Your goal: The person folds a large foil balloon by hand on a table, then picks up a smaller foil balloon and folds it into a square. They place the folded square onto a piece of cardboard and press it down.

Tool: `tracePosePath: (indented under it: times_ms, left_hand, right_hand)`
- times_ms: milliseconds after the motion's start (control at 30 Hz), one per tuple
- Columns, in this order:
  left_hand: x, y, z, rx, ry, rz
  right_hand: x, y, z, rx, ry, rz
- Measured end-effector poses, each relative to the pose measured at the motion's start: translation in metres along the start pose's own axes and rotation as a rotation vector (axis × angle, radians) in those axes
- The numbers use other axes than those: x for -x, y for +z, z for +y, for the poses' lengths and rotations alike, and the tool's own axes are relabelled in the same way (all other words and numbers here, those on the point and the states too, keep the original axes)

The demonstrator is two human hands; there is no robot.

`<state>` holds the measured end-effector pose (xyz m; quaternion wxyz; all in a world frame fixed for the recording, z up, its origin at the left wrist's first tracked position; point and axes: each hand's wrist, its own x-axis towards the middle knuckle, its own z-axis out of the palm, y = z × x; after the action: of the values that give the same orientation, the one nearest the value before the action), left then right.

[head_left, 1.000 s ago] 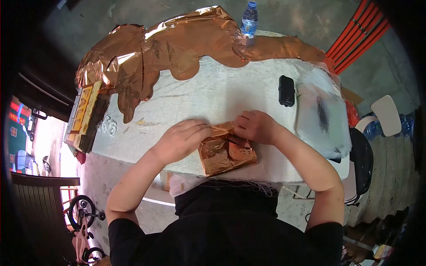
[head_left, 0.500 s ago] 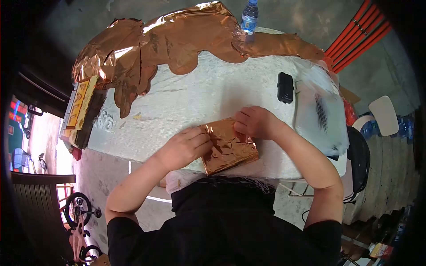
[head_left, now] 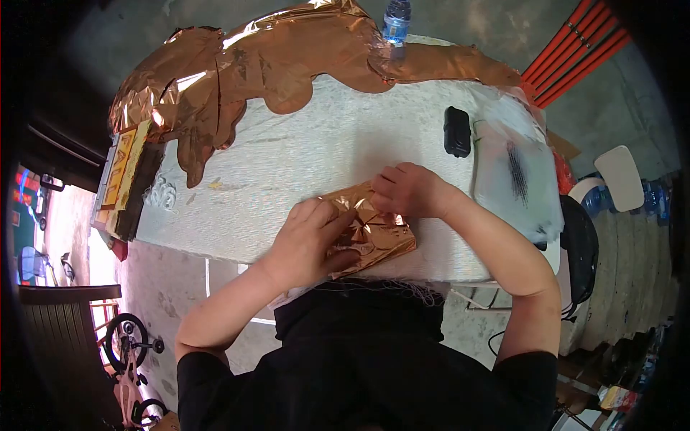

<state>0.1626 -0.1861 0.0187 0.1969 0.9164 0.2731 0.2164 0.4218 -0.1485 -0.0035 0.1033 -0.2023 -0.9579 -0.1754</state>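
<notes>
A folded piece of shiny copper-coloured foil [head_left: 366, 233] lies crinkled near the front edge of the table, close to my body. My left hand [head_left: 307, 237] rests over its left side, thumb and fingers apart. At the upper right edge of the foil, my right hand [head_left: 408, 189] has its fingers curled in and pinched on it. The fingertips of the right hand are partly hidden.
Large flat copper foil pieces [head_left: 287, 57] stretch along the far side of the white table [head_left: 287, 158]. A water bottle [head_left: 396, 23], a black case [head_left: 457, 132], a clear plastic bag [head_left: 514, 179], white string [head_left: 162, 195] and a yellow-grey box [head_left: 121, 176] surround the work spot.
My left hand has spread its fingers and turned across the foil. My right hand has shifted slightly left with its pinch. The whole view has moved a little.
</notes>
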Motion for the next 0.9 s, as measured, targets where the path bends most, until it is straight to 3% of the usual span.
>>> tracePosePath:
  times_ms: [267, 333, 367, 433, 467, 533, 633, 767, 900]
  left_hand:
    - [0.003, 0.004, -0.001, -0.017, 0.032, 0.02]
    - [0.003, 0.003, 0.0, 0.0, 0.023, 0.021]
    - [0.002, 0.003, -0.001, -0.002, 0.026, 0.025]
    - [0.004, 0.006, -0.001, 0.006, 0.043, 0.048]
    - [0.003, 0.006, -0.002, 0.001, 0.045, 0.055]
    - [0.005, 0.006, -0.002, 0.01, 0.034, 0.04]
    - [0.004, 0.007, -0.001, -0.009, 0.058, 0.071]
    - [0.003, 0.005, 0.0, -0.003, 0.057, 0.038]
    - [0.006, 0.008, 0.0, -0.003, 0.064, 0.045]
  right_hand:
    - [0.012, -0.013, -0.001, -0.128, 0.184, -0.04]
    - [0.018, -0.011, 0.0, -0.386, 0.35, 0.148]
    - [0.021, -0.01, 0.0, -0.381, 0.348, 0.148]
    - [0.02, -0.017, -0.004, -0.559, 0.65, 0.16]
    - [0.017, -0.019, -0.005, -0.553, 0.644, 0.163]
    - [0.008, -0.02, -0.016, -0.76, 0.868, 0.225]
    - [-0.012, -0.016, -0.04, -0.553, 0.694, 0.237]
    - [-0.026, -0.012, -0.069, -0.504, 0.688, -0.002]
    - [-0.023, -0.008, -0.075, -0.435, 0.692, -0.066]
